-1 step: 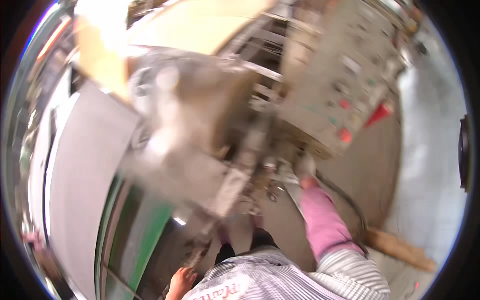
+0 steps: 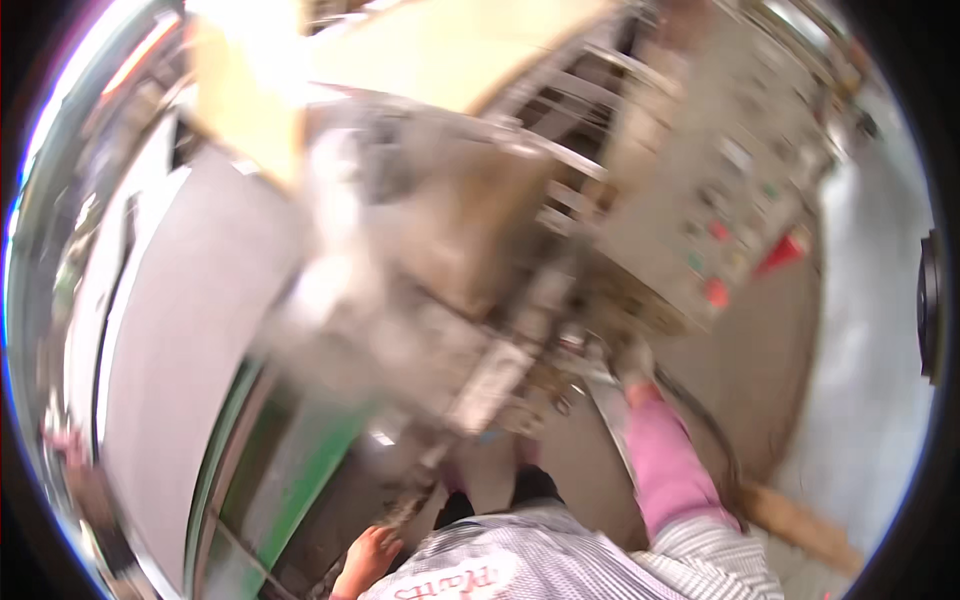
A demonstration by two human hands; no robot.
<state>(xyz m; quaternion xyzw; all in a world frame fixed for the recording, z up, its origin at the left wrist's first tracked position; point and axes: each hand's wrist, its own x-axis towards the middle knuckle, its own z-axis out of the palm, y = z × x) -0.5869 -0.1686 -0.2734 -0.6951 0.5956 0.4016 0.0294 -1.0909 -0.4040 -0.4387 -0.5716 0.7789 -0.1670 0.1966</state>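
Note:
Everything is smeared by motion. My right arm, in a pink sleeve cover, stretches forward to the machine (image 2: 440, 350). My right hand (image 2: 636, 366) is a pale blur at its metal parts, just below the grey control panel (image 2: 720, 190). Its fingers and anything in them cannot be made out. Low in the picture, my left hand (image 2: 368, 560) is beside my body, near a dark, grimy part of the machine. Its fingers look loosely bent and apart, with nothing visible in them.
Red and green buttons dot the panel, and a red piece (image 2: 780, 254) juts from its side. Left of the machine stand a light grey sheet surface (image 2: 190, 290) and a green-edged frame (image 2: 300, 500). A wooden strip (image 2: 800, 525) lies on the floor at right.
The machine and panel have shifted right in the picture as my view swings. My right hand has shifted right with them and remains by the machine; my left hand stays low beside me.

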